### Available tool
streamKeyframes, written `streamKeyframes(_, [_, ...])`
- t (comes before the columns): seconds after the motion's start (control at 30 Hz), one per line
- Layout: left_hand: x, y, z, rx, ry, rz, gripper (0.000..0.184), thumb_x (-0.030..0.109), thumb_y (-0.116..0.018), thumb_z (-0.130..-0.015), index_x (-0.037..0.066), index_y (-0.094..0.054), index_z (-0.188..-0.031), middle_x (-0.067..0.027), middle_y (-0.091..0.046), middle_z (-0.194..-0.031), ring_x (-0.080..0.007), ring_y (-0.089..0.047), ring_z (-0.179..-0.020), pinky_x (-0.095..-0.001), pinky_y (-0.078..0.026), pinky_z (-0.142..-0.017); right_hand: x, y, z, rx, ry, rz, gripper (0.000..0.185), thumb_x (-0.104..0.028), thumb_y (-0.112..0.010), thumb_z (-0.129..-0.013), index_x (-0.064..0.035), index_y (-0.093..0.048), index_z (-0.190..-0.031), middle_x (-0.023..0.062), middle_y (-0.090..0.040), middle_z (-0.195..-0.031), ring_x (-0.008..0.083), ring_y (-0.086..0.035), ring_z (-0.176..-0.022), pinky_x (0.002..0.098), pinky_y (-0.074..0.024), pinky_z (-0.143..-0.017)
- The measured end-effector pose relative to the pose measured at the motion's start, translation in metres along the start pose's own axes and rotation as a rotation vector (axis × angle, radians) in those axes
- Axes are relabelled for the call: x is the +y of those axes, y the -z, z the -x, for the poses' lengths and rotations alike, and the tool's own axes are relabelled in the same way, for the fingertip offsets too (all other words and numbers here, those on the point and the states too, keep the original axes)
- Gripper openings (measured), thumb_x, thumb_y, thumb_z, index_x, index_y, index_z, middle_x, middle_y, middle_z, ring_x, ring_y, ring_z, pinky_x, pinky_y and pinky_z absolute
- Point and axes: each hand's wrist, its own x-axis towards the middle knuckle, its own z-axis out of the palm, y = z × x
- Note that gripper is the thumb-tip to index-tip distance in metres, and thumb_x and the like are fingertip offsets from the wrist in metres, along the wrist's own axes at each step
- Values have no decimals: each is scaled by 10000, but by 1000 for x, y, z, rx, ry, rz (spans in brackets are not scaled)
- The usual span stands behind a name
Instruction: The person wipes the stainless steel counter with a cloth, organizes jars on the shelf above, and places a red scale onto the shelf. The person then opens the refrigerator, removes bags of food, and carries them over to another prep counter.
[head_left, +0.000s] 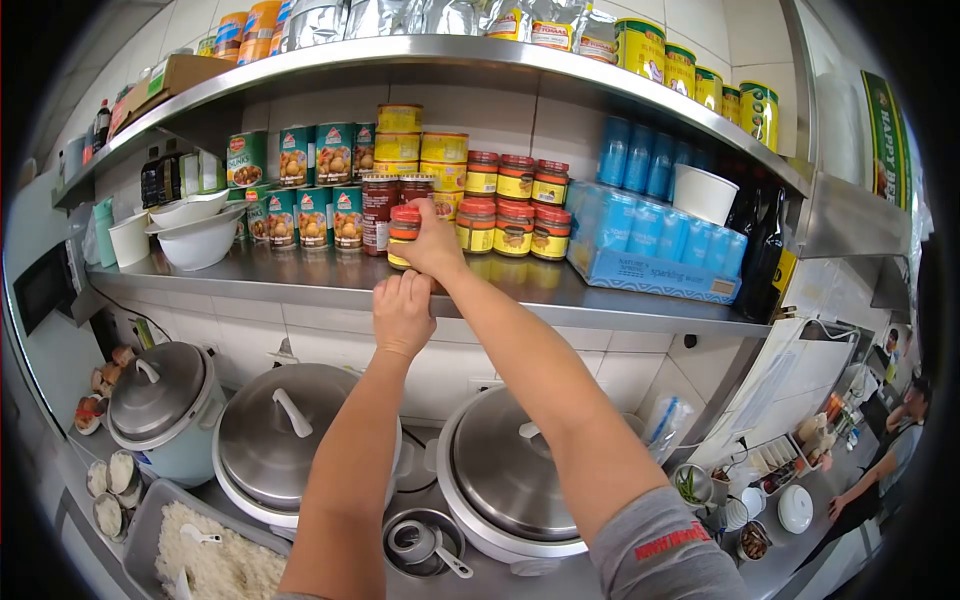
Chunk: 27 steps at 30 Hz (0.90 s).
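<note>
My right hand [436, 240] is wrapped round a small jar [402, 236] with a red lid and yellow label, at the front of the steel shelf [330, 278]. Just below it, my left hand [403, 312] is closed in a fist against the shelf's front edge; whatever its fingers hold is hidden. Behind the gripped jar stand taller dark red jars [378, 210]. To the right, more red-lidded jars [514, 228] are stacked two high. Yellow cans [398, 145] rise in a stack behind, and green cans [297, 155] stand in rows to the left.
A blue-wrapped pack of cans [650, 245] and a white tub [704, 194] sit at the shelf's right. White bowls [195, 240] stand left. Large lidded cookers [275, 425] and a rice tub [150, 500] are below. At far right a person [895, 450] stands by a counter.
</note>
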Motion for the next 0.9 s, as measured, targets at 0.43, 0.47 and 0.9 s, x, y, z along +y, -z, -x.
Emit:
streamKeyframes(0.43, [-2,-4,0,114,-26,95,360,-11,-606,-519,131,-473,-822,-13,-485,-771,-227,-482,-751,-353,-350,-717,58,159,-38,516,15,454,715,-255,-800,-606,-83,-361,-1143,191,-592,-951,382,-564,-910,433,-455,-803])
streamKeyframes(0.47, [-2,-5,0,110,-28,80,364,-9,-609,-515,130,-473,-822,-12,-488,-774,-225,-483,-753,-353,-350,-720,66,160,-39,491,-32,487,715,-245,-799,-610,-87,-346,-1141,198,-580,-979,386,-555,-930,436,-453,-808])
streamKeyframes(0.9, [-3,-6,0,97,-38,63,387,0,-620,-501,132,-473,-834,-17,-491,-767,-231,-487,-758,-365,-358,-733,112,147,-55,436,27,540,569,-164,-781,-631,-23,-461,-1081,244,-444,-1171,406,-503,-1035,415,-442,-882])
